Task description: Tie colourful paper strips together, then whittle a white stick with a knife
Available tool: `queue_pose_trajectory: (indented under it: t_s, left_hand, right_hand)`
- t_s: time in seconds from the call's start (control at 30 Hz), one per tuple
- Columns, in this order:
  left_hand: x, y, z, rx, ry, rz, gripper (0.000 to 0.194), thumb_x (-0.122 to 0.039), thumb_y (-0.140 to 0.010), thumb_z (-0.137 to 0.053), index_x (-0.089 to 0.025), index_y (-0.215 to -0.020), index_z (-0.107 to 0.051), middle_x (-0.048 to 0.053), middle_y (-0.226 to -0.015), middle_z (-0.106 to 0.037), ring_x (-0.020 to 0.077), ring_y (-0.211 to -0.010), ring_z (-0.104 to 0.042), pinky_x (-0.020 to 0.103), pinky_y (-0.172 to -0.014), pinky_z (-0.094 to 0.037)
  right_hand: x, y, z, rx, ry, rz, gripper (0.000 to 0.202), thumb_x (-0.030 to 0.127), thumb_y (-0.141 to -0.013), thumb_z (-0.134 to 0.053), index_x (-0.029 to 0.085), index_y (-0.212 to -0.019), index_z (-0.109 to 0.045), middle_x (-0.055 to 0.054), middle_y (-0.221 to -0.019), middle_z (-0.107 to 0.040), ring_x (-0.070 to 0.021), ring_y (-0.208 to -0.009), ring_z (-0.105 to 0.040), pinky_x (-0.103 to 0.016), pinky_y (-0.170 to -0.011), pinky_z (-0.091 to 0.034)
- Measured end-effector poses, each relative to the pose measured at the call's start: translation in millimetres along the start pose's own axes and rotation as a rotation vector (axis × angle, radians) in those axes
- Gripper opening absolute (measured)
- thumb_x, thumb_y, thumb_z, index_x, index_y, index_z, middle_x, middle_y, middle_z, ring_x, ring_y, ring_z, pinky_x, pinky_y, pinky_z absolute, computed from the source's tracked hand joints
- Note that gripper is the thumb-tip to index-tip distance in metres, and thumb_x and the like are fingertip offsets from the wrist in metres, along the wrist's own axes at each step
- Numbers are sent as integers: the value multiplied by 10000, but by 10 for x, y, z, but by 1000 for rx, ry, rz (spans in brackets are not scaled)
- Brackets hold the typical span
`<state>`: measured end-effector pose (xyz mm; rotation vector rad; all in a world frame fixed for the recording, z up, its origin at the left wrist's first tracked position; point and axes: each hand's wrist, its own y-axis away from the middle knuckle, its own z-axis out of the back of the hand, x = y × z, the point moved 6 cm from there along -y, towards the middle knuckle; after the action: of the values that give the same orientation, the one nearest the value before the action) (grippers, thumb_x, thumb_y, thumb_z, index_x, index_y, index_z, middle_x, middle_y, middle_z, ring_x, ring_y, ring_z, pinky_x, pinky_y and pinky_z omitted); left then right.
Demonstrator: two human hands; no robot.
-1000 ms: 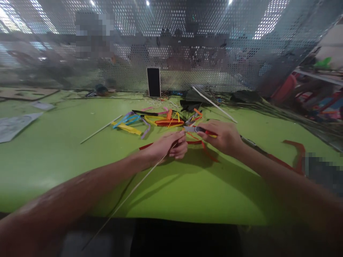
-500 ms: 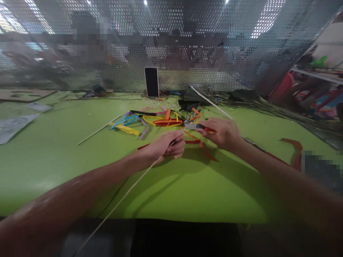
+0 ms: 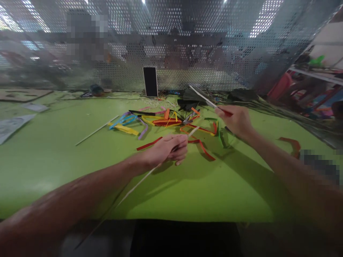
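My left hand [image 3: 173, 150] is closed around a long, thin pale strip [image 3: 136, 185] over the middle of the green table. One short end of the strip sticks out past the fingertips, and the long end trails down toward the table's front edge. My right hand [image 3: 235, 121], apart from the left, is wrapped around a red-handled cutting tool [image 3: 227, 113]. Its grey blade points up and left, and blur hides its exact kind. Just beyond the blade lies another pale stick [image 3: 199, 93]. Between and behind my hands are several coloured paper strips [image 3: 167, 122].
A phone [image 3: 150, 82] stands against the perforated metal screen [image 3: 174, 53] at the back. Dark leaf-like pieces [image 3: 242, 95] lie at the back right. A thin stick [image 3: 96, 131] and printed paper [image 3: 16, 126] are on the left. An orange-red strip [image 3: 293, 144] curls at the right.
My right hand has moved up and right with the cutting tool, away from the left hand. More of the pale strip's short end now shows beyond my left fingers.
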<state>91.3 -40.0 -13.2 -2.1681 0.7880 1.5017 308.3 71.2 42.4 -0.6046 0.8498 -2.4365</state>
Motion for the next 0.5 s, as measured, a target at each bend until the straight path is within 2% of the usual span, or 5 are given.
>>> queue_pose_trajectory:
  t_s: [0.1, 0.23, 0.33, 0.5]
  left_hand:
    - [-33, -26, 86, -79, 36, -35, 377, -317, -1044, -376, -196, -687, -407, -90, -433, -290, 75, -389, -238, 205, -485, -390]
    - [-7, -52, 111, -97, 126, -11, 371, -312, -1030, -378, -201, -678, -408, -90, -411, -267, 78, -368, -219, 209, -465, -382]
    - [6, -45, 55, -73, 167, 18, 352, -302, -1014, -383, -203, -677, -408, -91, -405, -261, 81, -357, -223, 213, -465, -400]
    - [-21, -23, -12, -59, 212, 63, 381, -295, -1017, -359, -199, -651, -400, -89, -393, -238, 79, -348, -194, 206, -442, -387]
  right_hand:
    - [112, 0, 26, 25, -67, 28, 463, 605, -959, -480, 275, -1058, -790, -79, -943, -776, -259, -792, -692, -379, -662, -506]
    - [580, 149, -34, 173, -58, 167, 483, 599, -980, -446, 273, -1105, -781, -75, -875, -765, -233, -736, -672, -355, -627, -482]
    - [831, 267, -76, 238, -45, 266, 489, 574, -1000, -431, 255, -1164, -763, -88, -962, -772, -223, -775, -685, -337, -619, -470]
    - [887, 318, -87, 228, -9, 314, 492, 566, -1004, -445, 232, -1182, -759, -89, -974, -769, -209, -789, -687, -309, -608, -444]
